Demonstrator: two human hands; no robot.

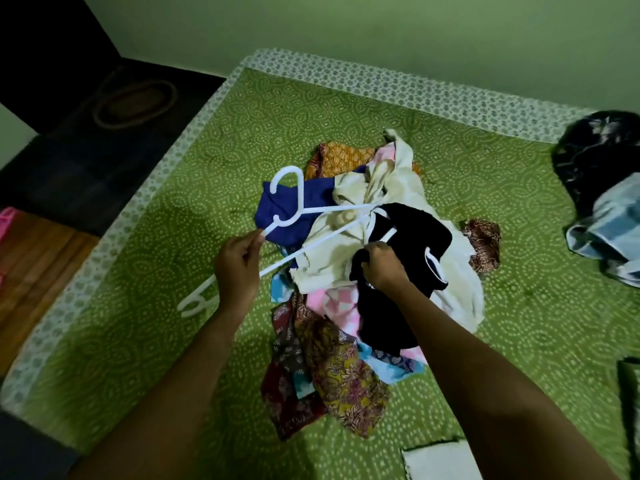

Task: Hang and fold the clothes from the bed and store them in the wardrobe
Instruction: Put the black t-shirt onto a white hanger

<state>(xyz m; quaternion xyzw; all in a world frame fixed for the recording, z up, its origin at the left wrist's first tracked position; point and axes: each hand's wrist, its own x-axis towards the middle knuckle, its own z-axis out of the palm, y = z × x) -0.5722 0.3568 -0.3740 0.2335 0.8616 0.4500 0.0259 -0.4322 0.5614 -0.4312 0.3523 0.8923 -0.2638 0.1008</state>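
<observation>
**A:** White hanger (298, 197) up in the left hand (235, 268), fingers pinching it just below the hook!

**B:** And the right hand (382, 268) is clenched on the black top (415, 233), bunching its fabric. The hanger's far end meets the top's white trim.

**A:** That top sits on the pile (346, 375), middle of the bed (138, 341).

**B:** Cream, blue, pink and printed pieces lie under it. There's a dark bundle (599, 161) by the bed's right edge, well apart.
</observation>
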